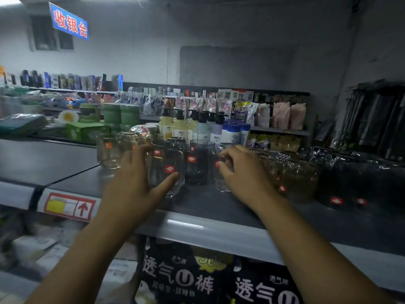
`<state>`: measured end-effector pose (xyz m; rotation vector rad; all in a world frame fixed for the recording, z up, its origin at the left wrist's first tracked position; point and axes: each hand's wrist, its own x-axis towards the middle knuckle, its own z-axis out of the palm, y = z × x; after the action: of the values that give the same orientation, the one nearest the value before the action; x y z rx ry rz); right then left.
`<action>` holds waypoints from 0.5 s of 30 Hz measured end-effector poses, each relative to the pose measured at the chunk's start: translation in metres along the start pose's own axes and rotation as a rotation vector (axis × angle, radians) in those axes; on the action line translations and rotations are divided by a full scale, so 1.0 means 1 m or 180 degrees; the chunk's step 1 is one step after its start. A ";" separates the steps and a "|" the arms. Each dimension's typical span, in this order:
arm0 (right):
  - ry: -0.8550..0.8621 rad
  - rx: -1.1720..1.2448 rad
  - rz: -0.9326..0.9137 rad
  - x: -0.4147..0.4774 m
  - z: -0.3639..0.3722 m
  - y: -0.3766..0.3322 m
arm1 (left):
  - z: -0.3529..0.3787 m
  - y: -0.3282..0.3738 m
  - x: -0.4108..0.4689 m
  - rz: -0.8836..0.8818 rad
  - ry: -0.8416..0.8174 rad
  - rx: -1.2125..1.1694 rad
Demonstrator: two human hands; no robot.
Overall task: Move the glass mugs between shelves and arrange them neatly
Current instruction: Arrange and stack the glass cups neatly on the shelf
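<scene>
We are at the arranging step, on the dark top shelf (219, 207), where the glass mugs (198, 165) stand in a loose cluster at the middle. Our left hand (140, 183) is wrapped round a clear mug (168, 172) at the near front, thumb on its near side and fingers curled behind. Our right hand (243, 172) pinches the rim of a small mug (221, 183) just to the right. Next, we judge, each mug needs easing into line without knocking its neighbours. The room is a dim shop. Far shelves hold packets, pump bottles (179, 126) stand behind the mugs, a blue sign (69, 21) hangs far left, and a price tag (70, 207) sits on the shelf edge.
</scene>
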<state>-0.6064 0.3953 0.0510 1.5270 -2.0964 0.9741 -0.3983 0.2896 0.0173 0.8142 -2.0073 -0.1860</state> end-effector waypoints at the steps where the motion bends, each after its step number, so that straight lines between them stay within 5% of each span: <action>1: 0.0005 0.0078 -0.0034 -0.001 -0.001 -0.001 | -0.001 0.004 -0.002 0.0016 0.0212 0.0162; 5: -0.0175 0.0391 -0.0204 -0.009 -0.014 -0.003 | -0.009 0.039 -0.012 0.0740 0.0736 0.0468; 9: 0.0004 0.1097 -0.0173 -0.026 -0.031 0.004 | 0.002 0.080 -0.007 0.1287 -0.0398 -0.0111; 13: 0.0733 0.1685 0.0207 -0.040 -0.026 0.022 | 0.026 0.100 0.024 0.1172 -0.1243 0.0288; 15: 0.0676 0.1787 0.0459 -0.044 -0.017 0.032 | 0.030 0.108 0.037 0.1154 -0.1657 0.0488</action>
<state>-0.6226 0.4425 0.0244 1.4308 -1.8917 1.8084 -0.4866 0.3444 0.0741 0.5092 -2.6492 -0.0337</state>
